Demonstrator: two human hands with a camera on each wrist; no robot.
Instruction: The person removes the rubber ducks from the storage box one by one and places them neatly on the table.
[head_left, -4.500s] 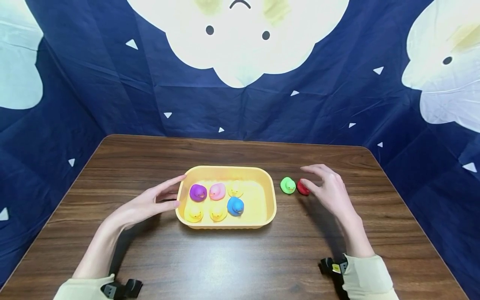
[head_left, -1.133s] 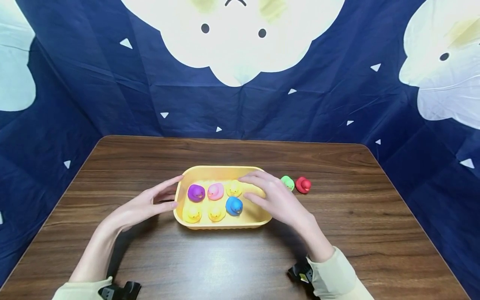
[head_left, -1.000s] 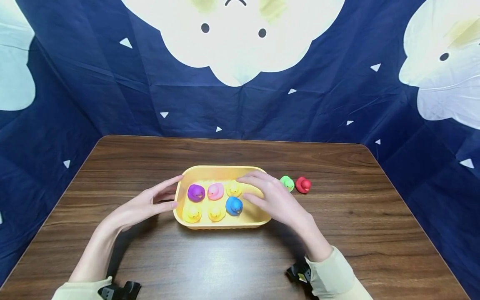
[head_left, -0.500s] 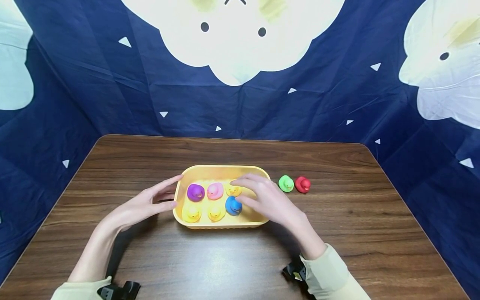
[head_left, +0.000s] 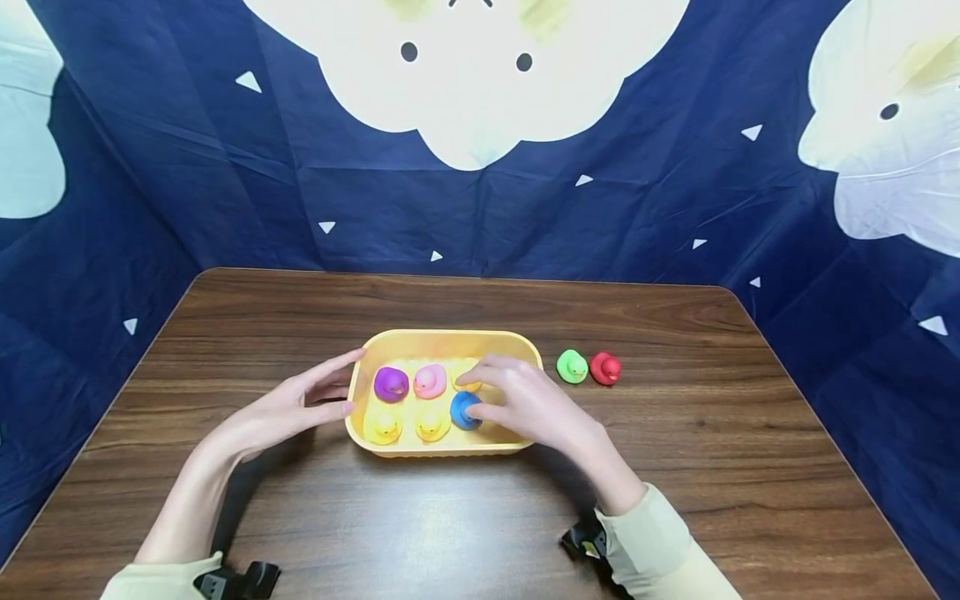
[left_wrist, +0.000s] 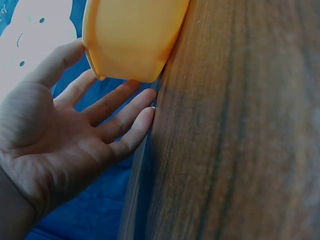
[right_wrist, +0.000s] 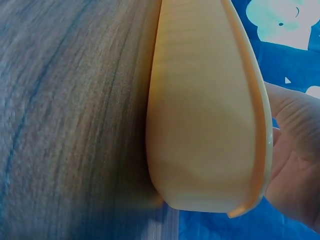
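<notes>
A yellow plastic tray (head_left: 450,453) holds several rubber ducks: purple (head_left: 391,384), pink (head_left: 430,382), blue (head_left: 460,411) and several yellow ones. My left hand (head_left: 292,404) touches the tray's left end. In the left wrist view its thumb meets the rim and its straight fingers lie along the end wall. Over the right part of the tray, my right hand (head_left: 528,402) reaches down with spread fingers. Its thumb overlaps the blue duck, and its index finger crosses the back-row yellow duck (head_left: 471,387). The right wrist view hides its fingertips behind the tray wall (right_wrist: 205,125).
To the right of the tray, a green duck (head_left: 572,367) and a red duck (head_left: 605,368) stand side by side on the brown wooden table (head_left: 450,533). Behind the table hangs a dark blue cloth (head_left: 375,217) with white clouds.
From beside the red duck, my right hand has moved left over the tray, then lower toward the blue and yellow ducks. My left hand stays at the tray's left end.
</notes>
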